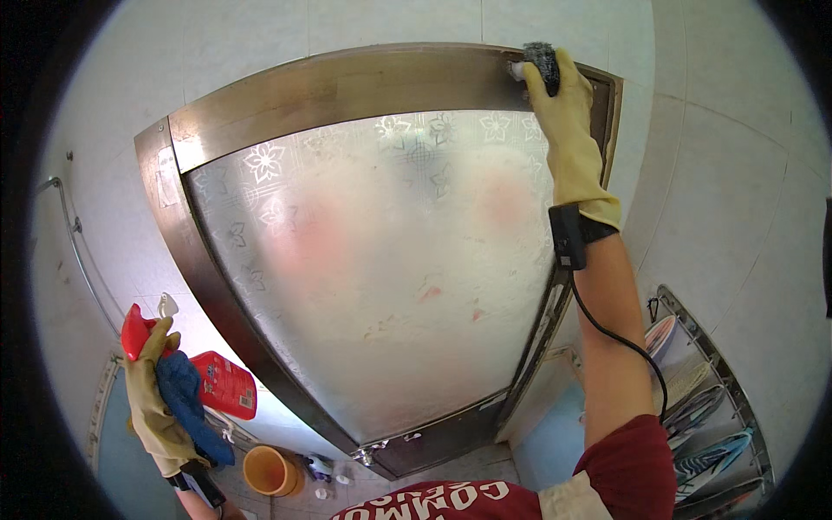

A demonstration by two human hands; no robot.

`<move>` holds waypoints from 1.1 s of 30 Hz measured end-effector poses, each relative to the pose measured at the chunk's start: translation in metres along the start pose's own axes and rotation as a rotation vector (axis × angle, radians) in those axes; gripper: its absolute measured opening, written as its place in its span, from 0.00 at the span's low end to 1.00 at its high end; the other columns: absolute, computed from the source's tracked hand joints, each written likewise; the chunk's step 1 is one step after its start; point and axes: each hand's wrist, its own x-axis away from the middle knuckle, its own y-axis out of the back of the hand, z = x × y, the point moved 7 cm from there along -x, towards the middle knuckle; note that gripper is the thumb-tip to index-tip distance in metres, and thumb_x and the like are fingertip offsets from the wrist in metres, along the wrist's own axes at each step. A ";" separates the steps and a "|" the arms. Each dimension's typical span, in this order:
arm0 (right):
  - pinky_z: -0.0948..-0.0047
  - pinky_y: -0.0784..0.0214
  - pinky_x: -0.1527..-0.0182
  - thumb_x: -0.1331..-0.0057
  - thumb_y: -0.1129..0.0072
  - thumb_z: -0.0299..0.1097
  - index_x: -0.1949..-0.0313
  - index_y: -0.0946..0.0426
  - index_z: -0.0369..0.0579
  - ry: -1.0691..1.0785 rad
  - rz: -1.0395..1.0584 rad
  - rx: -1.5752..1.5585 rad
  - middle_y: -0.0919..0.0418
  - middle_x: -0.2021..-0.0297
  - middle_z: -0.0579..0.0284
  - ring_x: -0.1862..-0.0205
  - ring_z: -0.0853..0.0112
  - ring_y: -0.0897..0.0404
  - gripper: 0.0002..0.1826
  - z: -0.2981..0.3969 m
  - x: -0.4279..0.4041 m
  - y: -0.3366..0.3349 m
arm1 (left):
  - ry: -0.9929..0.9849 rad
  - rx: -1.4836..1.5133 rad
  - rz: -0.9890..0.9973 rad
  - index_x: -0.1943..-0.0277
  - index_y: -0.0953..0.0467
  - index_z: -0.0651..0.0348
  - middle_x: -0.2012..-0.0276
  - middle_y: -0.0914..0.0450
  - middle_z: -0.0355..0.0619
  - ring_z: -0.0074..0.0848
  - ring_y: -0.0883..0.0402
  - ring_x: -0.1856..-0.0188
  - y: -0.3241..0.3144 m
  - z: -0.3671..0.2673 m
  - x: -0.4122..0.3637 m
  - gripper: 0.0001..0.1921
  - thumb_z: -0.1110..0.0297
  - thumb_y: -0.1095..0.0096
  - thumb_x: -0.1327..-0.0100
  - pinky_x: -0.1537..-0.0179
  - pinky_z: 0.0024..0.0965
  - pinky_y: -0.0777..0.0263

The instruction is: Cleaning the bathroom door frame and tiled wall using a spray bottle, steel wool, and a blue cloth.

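Observation:
A metal-framed door (364,84) with a frosted, flower-patterned glass panel (403,260) stands before me. My right hand (565,104), in a yellow rubber glove, grips a dark scouring pad (541,68) at the upper right corner of the door's top rail. White foam (517,70) shows beside the pad. At the lower left, away from the door's face, my gloved left hand (153,377) holds a red spray bottle (224,383) by its trigger head (135,331). A blue cloth (179,383) hangs against the same hand. A black device is strapped at each wrist.
An orange bucket (268,471) stands on the tiled floor at lower left, with small bottles (318,467) beside it. Slippers (708,461) hang on a metal rack (715,364) at right. A metal rail (81,253) runs along the left wall. The door handle (367,455) juts out low.

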 end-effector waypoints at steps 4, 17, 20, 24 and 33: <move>0.51 0.41 0.30 0.30 0.38 0.47 0.33 0.30 0.41 -0.196 0.003 -0.359 0.26 0.39 0.37 0.32 0.46 0.33 0.32 -0.020 0.004 0.006 | 0.353 0.205 -0.065 0.32 0.30 0.62 0.48 0.21 0.50 0.34 0.20 0.45 0.021 0.079 -0.044 0.30 0.63 0.29 0.34 0.41 0.34 0.25; 0.54 0.25 0.45 0.33 0.35 0.41 0.38 0.25 0.45 0.133 0.061 0.037 0.20 0.48 0.43 0.47 0.49 0.18 0.27 0.013 0.009 0.009 | 0.201 0.085 0.553 0.40 0.23 0.62 0.62 0.16 0.40 0.25 0.18 0.65 -0.049 0.112 -0.089 0.22 0.74 0.38 0.39 0.62 0.28 0.24; 0.52 0.24 0.48 0.32 0.37 0.45 0.39 0.25 0.45 0.121 -0.069 0.046 0.19 0.52 0.45 0.48 0.50 0.19 0.26 -0.018 0.004 -0.007 | 0.148 0.111 0.541 0.42 0.23 0.62 0.63 0.17 0.38 0.24 0.20 0.66 -0.058 0.123 -0.098 0.22 0.71 0.36 0.40 0.63 0.27 0.25; 0.52 0.24 0.48 0.35 0.33 0.46 0.38 0.26 0.46 0.233 0.189 0.096 0.21 0.47 0.43 0.48 0.49 0.18 0.30 0.109 0.038 -0.019 | 0.254 0.068 0.584 0.41 0.24 0.63 0.62 0.19 0.38 0.24 0.20 0.65 -0.032 0.149 -0.107 0.23 0.71 0.36 0.40 0.63 0.28 0.25; 0.53 0.21 0.57 0.37 0.34 0.41 0.51 0.20 0.49 0.222 -0.033 0.156 0.16 0.58 0.51 0.59 0.52 0.15 0.17 -0.059 -0.029 -0.027 | 0.240 0.114 0.500 0.37 0.27 0.62 0.61 0.21 0.35 0.22 0.22 0.65 -0.052 0.144 -0.098 0.26 0.72 0.37 0.39 0.64 0.27 0.27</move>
